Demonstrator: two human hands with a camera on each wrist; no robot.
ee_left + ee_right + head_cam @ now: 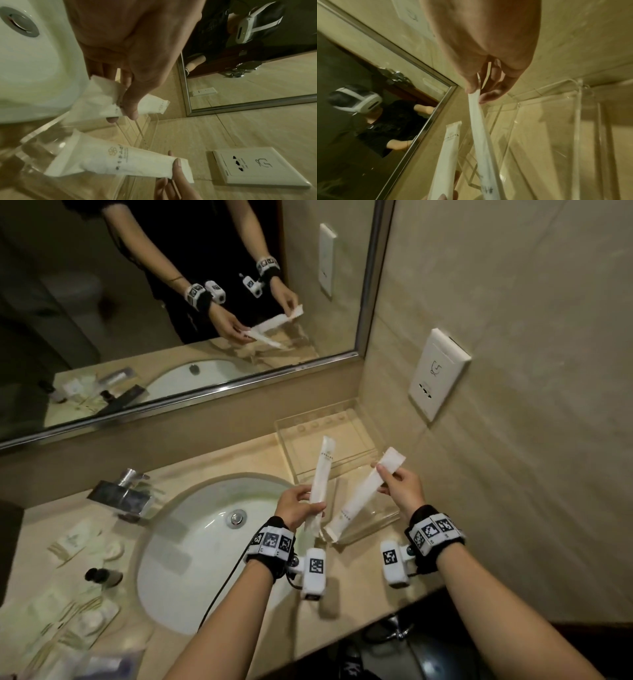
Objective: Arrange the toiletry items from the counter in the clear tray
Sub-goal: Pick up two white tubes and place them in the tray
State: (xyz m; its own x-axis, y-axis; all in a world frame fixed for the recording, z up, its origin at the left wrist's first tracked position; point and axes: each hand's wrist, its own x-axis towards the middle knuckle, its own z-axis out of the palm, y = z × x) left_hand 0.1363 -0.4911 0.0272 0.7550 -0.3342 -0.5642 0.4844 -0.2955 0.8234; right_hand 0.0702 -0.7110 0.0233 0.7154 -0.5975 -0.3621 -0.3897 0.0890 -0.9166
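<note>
Left hand (pixel 297 506): grips one long white packet (pixel 321 478) above the sink's right rim.
Right hand (pixel 400 483): pinches the second packet (pixel 363 493) over the tray.
Clear tray (pixel 301 467): counter's back right corner, apparently empty.
Left: small bottle (pixel 104 576) and sachets (pixel 73 540) at counter's left edge.

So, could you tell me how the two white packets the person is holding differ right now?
The left hand grips the left packet near its lower end, so it stands nearly upright over the sink's edge. The right hand pinches the right packet at its top end, so it hangs slanted, its lower end down by the clear tray. Both are long, white, sealed, with small print.
</note>
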